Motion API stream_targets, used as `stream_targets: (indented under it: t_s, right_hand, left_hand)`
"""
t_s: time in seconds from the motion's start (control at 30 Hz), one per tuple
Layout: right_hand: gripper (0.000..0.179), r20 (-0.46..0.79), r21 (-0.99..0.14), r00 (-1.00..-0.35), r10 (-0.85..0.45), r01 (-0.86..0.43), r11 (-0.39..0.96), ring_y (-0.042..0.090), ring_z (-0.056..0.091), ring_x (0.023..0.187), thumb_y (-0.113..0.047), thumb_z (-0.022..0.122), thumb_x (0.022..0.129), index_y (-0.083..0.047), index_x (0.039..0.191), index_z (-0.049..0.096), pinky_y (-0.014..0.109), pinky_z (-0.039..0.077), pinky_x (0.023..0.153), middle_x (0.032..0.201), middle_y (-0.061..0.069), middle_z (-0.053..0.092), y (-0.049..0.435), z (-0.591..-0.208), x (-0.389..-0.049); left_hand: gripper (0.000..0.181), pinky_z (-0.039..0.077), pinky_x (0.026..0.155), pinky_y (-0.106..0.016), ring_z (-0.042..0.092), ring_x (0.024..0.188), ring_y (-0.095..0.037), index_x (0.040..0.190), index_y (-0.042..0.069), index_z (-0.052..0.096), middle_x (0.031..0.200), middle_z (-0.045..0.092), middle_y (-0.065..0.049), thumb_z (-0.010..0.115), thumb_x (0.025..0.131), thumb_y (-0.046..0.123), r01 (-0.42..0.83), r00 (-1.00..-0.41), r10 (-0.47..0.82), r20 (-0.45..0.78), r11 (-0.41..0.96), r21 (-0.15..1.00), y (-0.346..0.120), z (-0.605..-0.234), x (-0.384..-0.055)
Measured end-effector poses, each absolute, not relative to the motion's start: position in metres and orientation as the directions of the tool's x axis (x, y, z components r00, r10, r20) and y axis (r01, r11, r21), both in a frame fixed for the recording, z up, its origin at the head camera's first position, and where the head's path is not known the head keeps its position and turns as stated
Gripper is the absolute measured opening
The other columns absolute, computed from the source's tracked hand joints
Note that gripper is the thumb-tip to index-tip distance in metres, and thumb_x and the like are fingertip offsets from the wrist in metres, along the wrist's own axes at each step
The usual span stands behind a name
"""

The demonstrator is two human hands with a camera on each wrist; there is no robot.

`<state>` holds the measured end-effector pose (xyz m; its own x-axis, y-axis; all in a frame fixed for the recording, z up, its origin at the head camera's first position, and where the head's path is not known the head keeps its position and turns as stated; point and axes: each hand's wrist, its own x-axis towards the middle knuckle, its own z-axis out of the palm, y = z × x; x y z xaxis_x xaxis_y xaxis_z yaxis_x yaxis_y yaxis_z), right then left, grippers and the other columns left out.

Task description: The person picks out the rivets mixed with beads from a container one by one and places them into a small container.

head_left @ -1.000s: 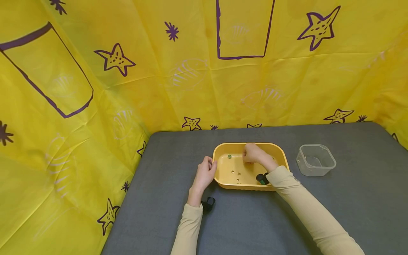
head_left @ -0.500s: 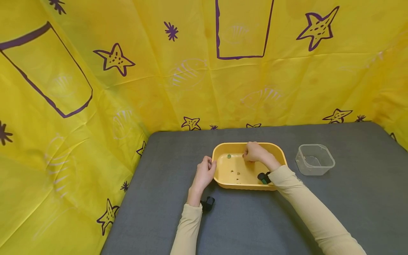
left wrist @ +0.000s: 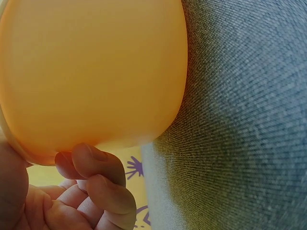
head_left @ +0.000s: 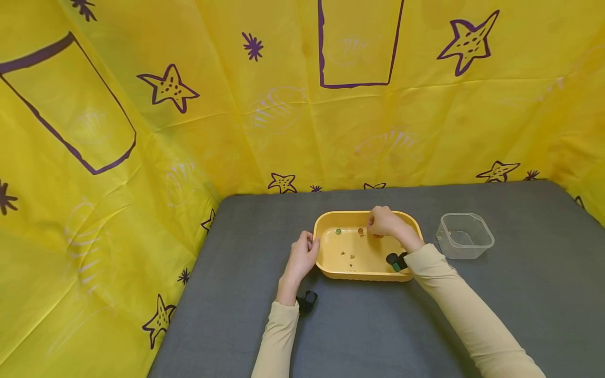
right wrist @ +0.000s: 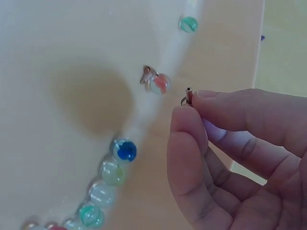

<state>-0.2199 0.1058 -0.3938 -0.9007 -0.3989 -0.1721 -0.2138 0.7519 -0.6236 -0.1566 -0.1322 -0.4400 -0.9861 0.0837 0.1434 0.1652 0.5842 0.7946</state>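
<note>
A yellow tub (head_left: 366, 253) stands on the grey table. My left hand (head_left: 301, 256) holds its left end, thumb at the rim (left wrist: 5, 110) and curled fingers (left wrist: 96, 165) against the outer wall. Over the far side of the tub, my right hand (head_left: 385, 221) pinches a small metal piece with a ring (right wrist: 189, 97) between thumb and forefinger. Below it lie a red-and-clear marble (right wrist: 160, 84) with another metal piece (right wrist: 146, 75) against it, and a green marble (right wrist: 189, 24). A blue marble (right wrist: 126, 150) heads a row of several marbles along the tub's inner edge.
More tiny metal pieces (head_left: 352, 256) are scattered on the tub floor. A clear plastic container (head_left: 465, 245) stands right of the tub, with small bits inside. Yellow patterned cloth (head_left: 283, 136) hangs behind and to the left of the table.
My right hand has shifted slightly right and away from me, uncovering the reddish marble and the metal piece beside it. The left hand keeps its hold on the tub.
</note>
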Motion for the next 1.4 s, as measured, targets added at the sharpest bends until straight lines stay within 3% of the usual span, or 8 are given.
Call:
stream_targets:
  t_s: [0.33,0.83,1.03,1.4]
  right_hand:
    - [0.012,-0.168,-0.636,-0.914,-0.369,-0.186,0.749,0.019,0.051,0.05,0.004,0.056,0.076,0.001,0.066,0.06,0.024,0.037,0.048,0.057,0.011,0.057,0.117,-0.388,-0.218]
    - [0.015,-0.187,-0.651,-0.915,-0.358,-0.158,0.743,0.022,0.051,0.054,0.0,0.055,0.081,0.002,0.067,0.057,0.028,0.037,0.053,0.059,0.011,0.056,0.135,-0.382,-0.216]
    - [0.011,-0.186,-0.652,-0.918,-0.35,-0.151,0.743,0.029,0.061,0.061,-0.001,0.057,0.082,0.004,0.072,0.06,0.03,0.045,0.056,0.065,0.014,0.061,0.141,-0.379,-0.215]
    - [0.011,-0.191,-0.659,-0.925,-0.329,-0.128,0.741,0.029,0.062,0.064,-0.003,0.059,0.083,0.006,0.08,0.064,0.038,0.05,0.063,0.069,0.015,0.064,0.153,-0.376,-0.215]
  left_hand:
    - [0.016,0.037,0.049,-0.023,0.042,0.052,-0.012,0.095,-0.001,0.05,0.062,0.047,-0.003,0.051,0.094,0.015,0.153,-0.988,0.079,0.132,0.586,0.796,-0.132,-0.439,-0.156]
    - [0.016,0.037,0.049,-0.023,0.042,0.052,-0.012,0.095,0.0,0.049,0.062,0.046,-0.002,0.052,0.094,0.015,0.141,-0.99,0.074,0.121,0.59,0.795,-0.131,-0.439,-0.156]
    - [0.016,0.036,0.049,-0.024,0.041,0.052,-0.011,0.095,0.0,0.049,0.062,0.045,-0.002,0.051,0.094,0.015,0.152,-0.988,0.078,0.131,0.581,0.8,-0.131,-0.44,-0.156]
    - [0.016,0.036,0.049,-0.024,0.041,0.052,-0.011,0.095,-0.001,0.05,0.063,0.045,-0.002,0.052,0.094,0.015,0.145,-0.989,0.073,0.127,0.581,0.801,-0.131,-0.44,-0.156]
